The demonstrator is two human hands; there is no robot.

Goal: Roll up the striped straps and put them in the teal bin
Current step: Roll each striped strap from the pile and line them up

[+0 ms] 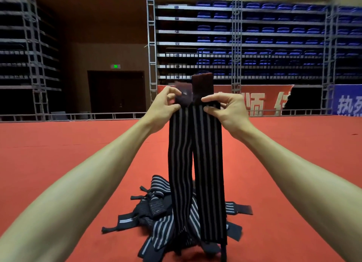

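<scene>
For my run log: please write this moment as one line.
left hand pinches striped straps; right hand pinches same; straps hang unrolled; pile on floor; bin unseen

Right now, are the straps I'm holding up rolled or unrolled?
Unrolled. The striped straps hang at full length, pinched near their tops by the left hand and right hand, lower ends at the pile.

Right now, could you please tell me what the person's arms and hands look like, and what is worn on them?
Both arms are bare as far as the view shows: no sleeve covers the left forearm or the right forearm. The left hand and the right hand are ungloved. No watch, bracelet, ring or marking shows.
</scene>
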